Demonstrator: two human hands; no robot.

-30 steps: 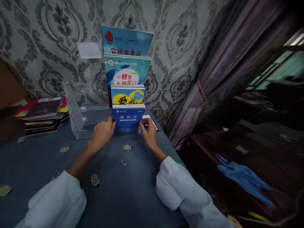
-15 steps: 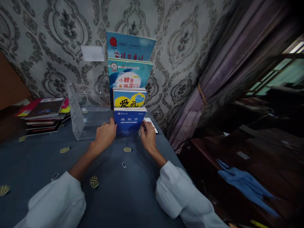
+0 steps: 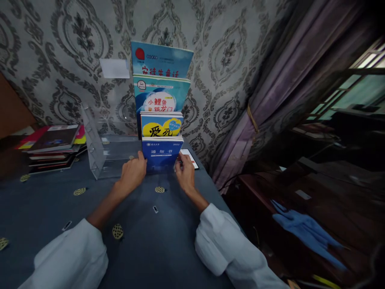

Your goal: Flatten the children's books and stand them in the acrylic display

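A dark blue booklet (image 3: 161,158) with white lettering stands upright in the lowest tier of a clear stepped stand (image 3: 94,150). My left hand (image 3: 134,171) is closed at its lower left edge, and my right hand (image 3: 185,171) closes on its lower right edge with bent fingers. Part of each hand's fingertips is hidden. Behind the booklet rise a book with a yellow patch (image 3: 164,127), a teal book (image 3: 162,90) and, highest at the back, a blue book (image 3: 162,58). A phone (image 3: 192,158) with a lit screen lies just behind my right hand.
A stack of books and papers (image 3: 55,146) lies on the left of the blue tablecloth (image 3: 144,245). Patterned wallpaper is behind the stand, and a tied purple curtain (image 3: 240,132) hangs at right. Beyond the table edge, a blue cloth (image 3: 306,230) lies on a dark red surface.
The whole view has shifted slightly, so things sit a little further left. Both hands stay at the sides of the blue booklet, and the books keep their places.
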